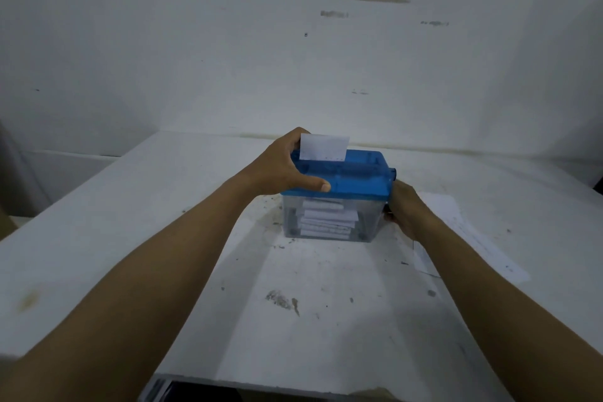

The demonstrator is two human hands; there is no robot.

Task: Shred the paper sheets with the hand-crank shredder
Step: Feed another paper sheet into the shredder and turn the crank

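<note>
A small hand-crank shredder [352, 178] with a blue lid and a clear bin stands in the middle of the white table. A white paper sheet [323, 147] sticks upright out of the slot in the lid. Several white paper strips [326, 219] lie inside the clear bin. My left hand [284, 166] grips the left end of the blue lid, thumb across the front edge. My right hand [404, 209] is closed at the shredder's right side, below the blue crank hub [392, 173]; the crank handle itself is hidden in the hand.
More white paper sheets [470, 228] lie flat on the table to the right of the shredder, partly under my right forearm. The table [163, 206] is stained and speckled with dirt. A white wall stands close behind it.
</note>
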